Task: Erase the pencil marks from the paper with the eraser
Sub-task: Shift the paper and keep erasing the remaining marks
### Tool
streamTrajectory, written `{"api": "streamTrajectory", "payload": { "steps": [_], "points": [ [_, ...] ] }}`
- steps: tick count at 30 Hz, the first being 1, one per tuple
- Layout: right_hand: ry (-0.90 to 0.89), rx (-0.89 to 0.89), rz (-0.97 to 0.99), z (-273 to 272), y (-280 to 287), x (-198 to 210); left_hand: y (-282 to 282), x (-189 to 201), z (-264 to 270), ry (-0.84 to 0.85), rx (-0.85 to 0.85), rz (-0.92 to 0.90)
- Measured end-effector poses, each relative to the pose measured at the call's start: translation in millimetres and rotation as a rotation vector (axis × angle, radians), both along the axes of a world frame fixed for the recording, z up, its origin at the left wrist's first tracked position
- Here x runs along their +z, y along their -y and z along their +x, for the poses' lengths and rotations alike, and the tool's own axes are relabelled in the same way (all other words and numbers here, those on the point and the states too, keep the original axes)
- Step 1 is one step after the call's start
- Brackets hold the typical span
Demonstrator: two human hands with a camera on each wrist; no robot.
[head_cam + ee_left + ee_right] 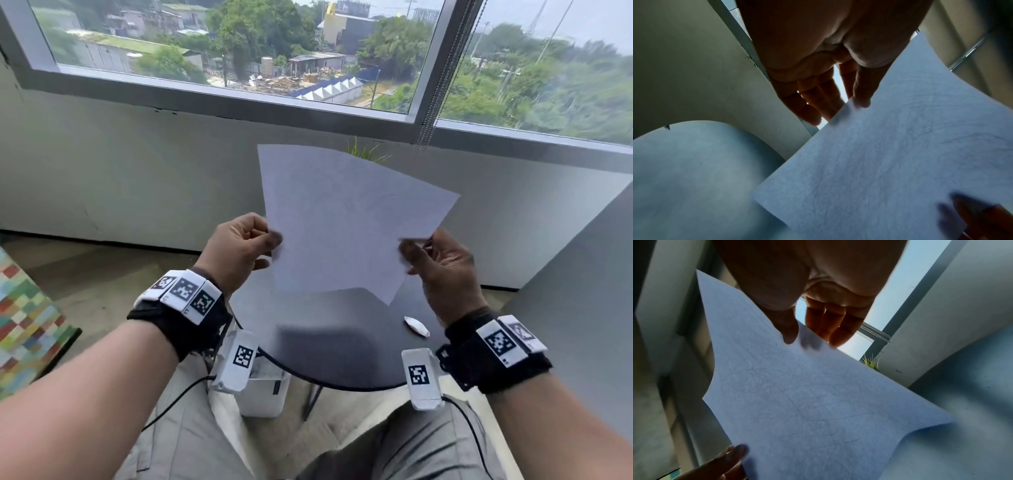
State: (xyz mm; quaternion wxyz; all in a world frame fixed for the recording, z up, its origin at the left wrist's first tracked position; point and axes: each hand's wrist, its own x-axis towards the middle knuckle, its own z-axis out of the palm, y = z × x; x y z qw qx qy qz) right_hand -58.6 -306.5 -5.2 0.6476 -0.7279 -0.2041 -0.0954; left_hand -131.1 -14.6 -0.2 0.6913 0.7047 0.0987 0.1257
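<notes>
pinching the paper point(346, 219) upright, long axis vertical, left hand point(239, 248) and right hand point(442, 263).

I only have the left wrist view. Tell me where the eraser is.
Observer: The eraser lies on the dark round table, untouched, near the right hand.
Operator: Confirm what that hand is doing.
Observer: It pinches the right edge of the paper; the left hand pinches the left edge.
Operator: Report whether the sheet rests on the table.
Observer: No. It is held up in the air above the table, in front of the window.
</notes>
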Motion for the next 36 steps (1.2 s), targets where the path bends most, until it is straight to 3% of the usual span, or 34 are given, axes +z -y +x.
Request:
{"api": "streamTrajectory", "payload": {
  "steps": [6,11,13,16,18,22,25,29,32,36],
  "points": [
    [-0.218,0.017,-0.34,2,7,-38,11,-35,4,-0.259,-0.009,0.154],
    [-0.235,-0.09,-0.523,17,35,-55,10,-51,6,-0.362,-0.024,0.083],
    [-0.262,-0.149,-0.756,19,49,-64,8,-61,4,-0.438,-0.025,0.086],
    [-0.359,-0.148,-1.144,17,63,-88,7,-88,4,-0.529,-0.03,0.243],
    [-0.396,-0.136,-1.255,13,65,-104,5,-116,11,-0.564,-0.039,0.33],
    [-0.367,-0.228,-1.327,5,55,-103,25,-105,-4,-0.579,-0.041,0.455],
    [-0.379,-0.224,-1.378,7,49,-93,29,-102,-12,-0.528,-0.079,0.731],
    [-0.366,-0.116,-1.348,14,37,-73,29,-103,-13,-0.413,-0.289,0.985],
    [-0.304,-0.025,-1.264,13,22,-60,26,-109,-4,-0.475,-0.429,1.142],
    [-0.246,0.108,-1.192,9,4,-59,33,-122,5,-0.49,-0.493,1.34]
  ]
}}
